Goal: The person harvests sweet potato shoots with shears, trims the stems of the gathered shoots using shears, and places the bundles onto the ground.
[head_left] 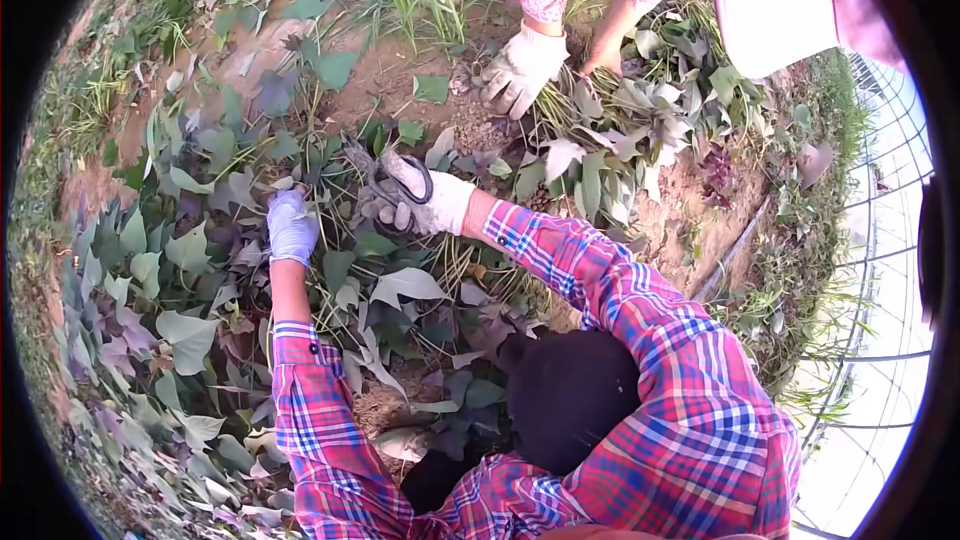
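Note:
My left hand (291, 227), in a thin pale blue glove, is closed among the leaves, with its fingertips on a leafy vine (283, 183); the exact stem is partly hidden. To its right, my right hand (440, 205) wears a white glove with grey fingers. It grips scissors (425, 180) by their black looped handles. The blades (356, 154) point up and left into the foliage, and their tips are hard to make out. Broad green and purplish leaves (188, 340) and pale stems surround both hands.
Across from me, another person's white-gloved hand (526, 70) and bare-fingered hand (603, 52) are at a pile of cut-looking vines (610, 130). Bare soil (400, 90) shows between plants. A wire frame with pale sheeting (880, 340) stands at the right.

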Demonstrator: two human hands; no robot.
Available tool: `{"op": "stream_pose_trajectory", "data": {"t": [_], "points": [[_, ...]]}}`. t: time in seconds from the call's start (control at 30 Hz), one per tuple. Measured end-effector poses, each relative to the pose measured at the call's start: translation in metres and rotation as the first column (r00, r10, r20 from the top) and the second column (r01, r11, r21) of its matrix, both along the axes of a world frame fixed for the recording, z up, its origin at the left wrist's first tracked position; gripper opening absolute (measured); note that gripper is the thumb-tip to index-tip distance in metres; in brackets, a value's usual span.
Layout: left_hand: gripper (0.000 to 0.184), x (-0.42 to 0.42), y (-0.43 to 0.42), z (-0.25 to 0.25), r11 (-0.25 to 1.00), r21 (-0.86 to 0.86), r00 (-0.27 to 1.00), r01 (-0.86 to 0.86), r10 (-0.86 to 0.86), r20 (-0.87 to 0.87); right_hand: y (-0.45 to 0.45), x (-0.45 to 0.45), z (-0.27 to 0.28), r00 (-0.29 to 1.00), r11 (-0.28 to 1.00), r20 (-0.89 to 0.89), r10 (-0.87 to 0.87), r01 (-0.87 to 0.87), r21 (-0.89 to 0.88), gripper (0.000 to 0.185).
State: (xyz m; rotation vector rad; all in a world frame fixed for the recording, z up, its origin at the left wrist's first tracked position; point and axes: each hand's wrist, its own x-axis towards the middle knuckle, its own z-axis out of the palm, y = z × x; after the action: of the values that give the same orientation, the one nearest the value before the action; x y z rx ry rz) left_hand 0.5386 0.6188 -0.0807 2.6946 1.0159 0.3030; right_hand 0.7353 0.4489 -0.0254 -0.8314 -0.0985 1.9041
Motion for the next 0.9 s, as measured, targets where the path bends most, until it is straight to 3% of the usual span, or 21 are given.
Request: {"op": "stream_pose_trajectory", "data": {"t": [0.07, 0.13, 0.17, 0.2, 0.23, 0.27, 0.33, 0.37, 0.43, 0.47, 0.53, 0.57, 0.63, 0.67, 0.73, 0.77, 0.8, 0.83, 0.9], "points": [[0.036, -0.008, -0.001, -0.025, 0.999, 0.046, 1.000, 0.021, -0.020, -0.023, -0.001, 0.001, -0.002, 1.000, 1.000, 0.001, 0.024, -0.024, -0.015, 0.071], [0.040, -0.023, -0.017, -0.031, 0.997, 0.080, 0.961, 0.014, -0.035, 0.276, 0.000, 0.002, -0.016, 0.999, 0.998, -0.001, 0.052, -0.052, 0.017, 0.072], [0.040, -0.025, -0.028, -0.019, 0.996, 0.087, 0.958, 0.013, -0.037, 0.286, 0.000, -0.002, -0.008, 1.000, 1.000, 0.021, 0.004, -0.003, -0.013, 0.073], [0.034, -0.027, -0.043, 0.002, 0.809, -0.585, 0.788, 0.067, 0.317, 0.528, 0.000, -0.007, 0.002, 0.998, 0.998, 0.047, -0.048, 0.050, -0.039, 0.073], [0.027, -0.034, -0.060, 0.024, 0.247, -0.908, 0.583, 0.338, 0.702, 0.409, 0.002, -0.011, -0.001, 0.994, 0.997, 0.084, -0.064, 0.067, -0.042, 0.074], [0.023, -0.046, -0.076, 0.046, 0.576, -0.814, 0.816, 0.079, 0.432, 0.385, 0.001, -0.012, -0.001, 0.994, 0.997, 0.086, -0.063, 0.066, -0.032, 0.074], [0.025, -0.063, -0.101, 0.062, 0.636, -0.772, 0.696, -0.003, 0.555, 0.455, 0.003, -0.014, 0.007, 0.996, 0.990, 0.078, -0.049, 0.059, -0.128, 0.071], [0.024, -0.074, -0.106, 0.067, 0.706, -0.708, 0.719, 0.013, 0.485, 0.498, 0.001, -0.015, 0.021, 0.996, 0.987, 0.084, -0.024, 0.037, -0.157, 0.070], [0.020, -0.088, -0.119, 0.082, 0.613, -0.789, 0.613, -0.044, 0.640, 0.463, -0.003, -0.022, 0.027, 0.981, 0.999, 0.193, 0.002, 0.006, -0.042, 0.064], [0.017, -0.094, -0.118, 0.081, 0.583, -0.799, 0.457, 0.144, 0.677, 0.577, -0.010, -0.033, 0.035, 0.959, 0.994, 0.262, -0.111, 0.108, 0.025, 0.054], [0.016, -0.083, -0.141, 0.145, 0.715, -0.699, 0.642, 0.007, 0.533, 0.552, -0.029, -0.039, 0.078, 0.892, 0.982, 0.447, -0.060, -0.028, 0.187, 0.044], [0.016, -0.077, -0.148, 0.161, 0.692, -0.721, 0.609, 0.038, 0.556, 0.565, -0.040, -0.042, 0.101, 0.910, 0.968, 0.406, -0.082, -0.024, 0.250, 0.042], [0.017, -0.064, -0.162, 0.201, 0.648, -0.754, 0.596, 0.106, 0.566, 0.570, -0.052, -0.059, 0.133, 0.712, 0.855, 0.640, -0.289, -0.110, 0.507, 0.040], [0.018, -0.074, -0.144, 0.177, 0.787, -0.617, 0.641, -0.006, 0.477, 0.602, -0.039, -0.074, 0.107, 0.745, 0.779, 0.560, -0.363, -0.086, 0.620, 0.042], [0.018, -0.070, -0.144, 0.183, 0.742, -0.670, 0.471, -0.007, 0.594, 0.653, -0.064, -0.075, 0.157, 0.370, 0.783, 0.871, -0.323, -0.412, 0.465, 0.045], [0.017, -0.064, -0.152, 0.197, 0.600, -0.775, 0.239, 0.201, 0.737, 0.632, -0.078, -0.079, 0.172, 0.446, 0.782, 0.865, -0.228, -0.445, 0.436, 0.051], [0.016, -0.059, -0.162, 0.213, 0.550, -0.777, 0.131, 0.306, 0.784, 0.607, -0.084, -0.082, 0.177, 0.441, 0.770, 0.888, -0.132, -0.518, 0.372, 0.055], [0.015, -0.057, -0.169, 0.225, 0.505, -0.758, 0.026, 0.413, 0.826, 0.564, -0.093, -0.086, 0.178, 0.440, 0.753, 0.885, -0.153, -0.528, 0.393, 0.056], [0.016, -0.078, -0.167, 0.210, 0.510, -0.756, 0.035, 0.411, 0.820, 0.572, -0.106, -0.095, 0.179, 0.428, 0.715, 0.883, -0.193, -0.555, 0.425, 0.057]]}}
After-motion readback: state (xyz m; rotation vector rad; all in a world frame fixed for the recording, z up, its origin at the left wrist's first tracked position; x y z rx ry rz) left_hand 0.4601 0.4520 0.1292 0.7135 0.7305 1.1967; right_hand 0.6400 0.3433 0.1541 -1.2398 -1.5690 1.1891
